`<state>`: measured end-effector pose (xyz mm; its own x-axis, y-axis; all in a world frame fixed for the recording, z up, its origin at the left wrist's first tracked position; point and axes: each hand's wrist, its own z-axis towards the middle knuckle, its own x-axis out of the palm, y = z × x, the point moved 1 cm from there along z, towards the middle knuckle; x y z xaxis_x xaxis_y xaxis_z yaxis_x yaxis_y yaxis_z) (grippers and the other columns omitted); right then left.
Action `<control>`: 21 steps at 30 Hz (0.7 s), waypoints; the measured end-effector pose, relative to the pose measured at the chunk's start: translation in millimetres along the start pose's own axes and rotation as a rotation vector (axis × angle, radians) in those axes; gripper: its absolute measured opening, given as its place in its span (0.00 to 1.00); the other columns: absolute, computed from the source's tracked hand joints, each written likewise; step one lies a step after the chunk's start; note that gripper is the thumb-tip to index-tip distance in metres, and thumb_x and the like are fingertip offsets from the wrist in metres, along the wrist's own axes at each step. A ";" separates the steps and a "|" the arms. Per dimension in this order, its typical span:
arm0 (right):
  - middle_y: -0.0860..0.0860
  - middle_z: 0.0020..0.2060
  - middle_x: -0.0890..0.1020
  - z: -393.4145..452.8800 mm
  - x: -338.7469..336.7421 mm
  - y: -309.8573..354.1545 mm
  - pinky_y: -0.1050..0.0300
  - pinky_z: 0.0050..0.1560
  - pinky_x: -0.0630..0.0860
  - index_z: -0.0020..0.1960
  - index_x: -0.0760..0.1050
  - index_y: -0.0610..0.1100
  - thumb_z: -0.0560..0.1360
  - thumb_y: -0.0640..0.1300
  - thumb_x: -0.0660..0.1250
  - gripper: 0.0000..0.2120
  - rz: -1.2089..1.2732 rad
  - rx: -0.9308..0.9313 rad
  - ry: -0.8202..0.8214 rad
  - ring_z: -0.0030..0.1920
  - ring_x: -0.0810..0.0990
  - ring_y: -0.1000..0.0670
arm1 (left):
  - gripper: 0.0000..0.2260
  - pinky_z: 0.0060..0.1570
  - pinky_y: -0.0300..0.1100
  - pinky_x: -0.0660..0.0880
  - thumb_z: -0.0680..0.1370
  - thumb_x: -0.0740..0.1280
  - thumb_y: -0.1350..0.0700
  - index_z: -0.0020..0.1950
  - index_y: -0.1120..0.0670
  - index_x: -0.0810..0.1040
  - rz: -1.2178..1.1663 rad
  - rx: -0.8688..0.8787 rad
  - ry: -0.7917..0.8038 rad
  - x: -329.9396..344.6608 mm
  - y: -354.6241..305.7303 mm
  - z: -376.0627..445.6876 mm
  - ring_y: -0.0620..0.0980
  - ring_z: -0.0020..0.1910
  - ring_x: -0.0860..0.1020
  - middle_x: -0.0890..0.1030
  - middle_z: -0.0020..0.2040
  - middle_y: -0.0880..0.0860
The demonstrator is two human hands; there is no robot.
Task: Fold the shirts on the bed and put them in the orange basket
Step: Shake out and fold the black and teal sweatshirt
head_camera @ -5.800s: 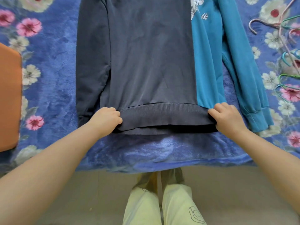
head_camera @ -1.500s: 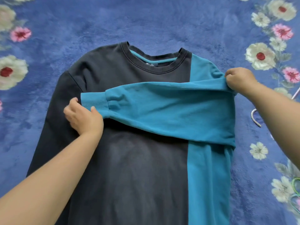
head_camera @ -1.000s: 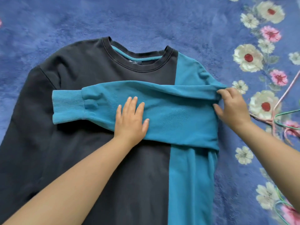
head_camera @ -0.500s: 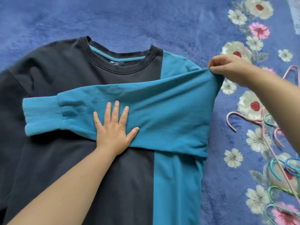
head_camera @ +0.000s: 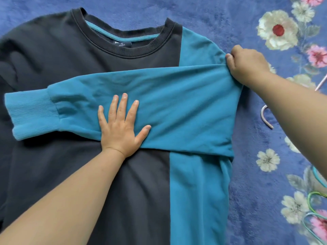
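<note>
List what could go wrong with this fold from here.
1. The right hand pinches the shoulder fold of the teal sleeve; too hard a pull may drag the fabric out from under the flat left hand and skew the crease.
2. The ribbed teal cuff lies unpinned on the black-and-teal sweatshirt and may slip.
3. The plastic hangers on the blue floral blanket beside the shirt could snag it.

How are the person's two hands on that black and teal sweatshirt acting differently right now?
The left hand lies flat with fingers spread, pressing the folded teal sleeve onto the sweatshirt's black front. The right hand is curled, pinching the fabric at the teal shoulder fold. The left hand sits mid-chest; the right hand is at the garment's edge, above the blue floral blanket. Both touch the same sleeve.
</note>
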<state>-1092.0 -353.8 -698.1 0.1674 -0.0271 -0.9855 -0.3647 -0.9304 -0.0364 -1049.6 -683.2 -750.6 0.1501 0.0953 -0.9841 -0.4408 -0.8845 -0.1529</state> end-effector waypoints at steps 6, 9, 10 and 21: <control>0.35 0.54 0.72 -75.5 -7.7 19.1 0.44 0.52 0.63 0.56 0.69 0.33 0.75 0.52 0.56 0.22 0.162 -0.039 -0.256 0.56 0.70 0.36 | 0.40 0.68 0.57 0.40 0.69 0.42 0.33 0.75 0.54 0.59 0.010 -0.091 0.078 -5.3 -1.3 1.0 0.56 0.75 0.49 0.53 0.76 0.56; 0.36 0.43 0.74 -145.8 7.6 15.6 0.45 0.45 0.66 0.48 0.70 0.33 0.67 0.60 0.55 0.29 0.291 -0.043 -0.114 0.45 0.73 0.36 | 0.41 0.69 0.58 0.39 0.68 0.40 0.33 0.76 0.53 0.57 0.018 -0.087 0.099 -5.0 -2.4 0.7 0.55 0.76 0.46 0.51 0.77 0.55; 0.37 0.44 0.74 -168.0 12.2 14.1 0.45 0.45 0.68 0.51 0.70 0.34 0.65 0.64 0.56 0.34 0.282 -0.001 -0.010 0.46 0.74 0.36 | 0.41 0.69 0.58 0.39 0.68 0.40 0.33 0.76 0.53 0.56 0.014 -0.077 0.105 -5.0 -3.6 -0.2 0.55 0.76 0.46 0.51 0.77 0.55; 0.32 0.46 0.78 -226.8 37.1 26.3 0.46 0.41 0.69 0.64 0.63 0.35 0.70 0.42 0.45 0.25 0.227 0.327 0.173 0.46 0.77 0.32 | 0.31 0.70 0.56 0.39 0.78 0.50 0.38 0.77 0.47 0.45 0.144 -0.009 0.267 -25.4 1.2 -14.0 0.51 0.75 0.40 0.42 0.77 0.52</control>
<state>-887.7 -462.1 -698.0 0.1901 -0.3042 -0.9334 -0.6766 -0.7295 0.1000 -1041.5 -693.0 -724.5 0.3148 -0.1541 -0.9366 -0.4665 -0.8845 -0.0112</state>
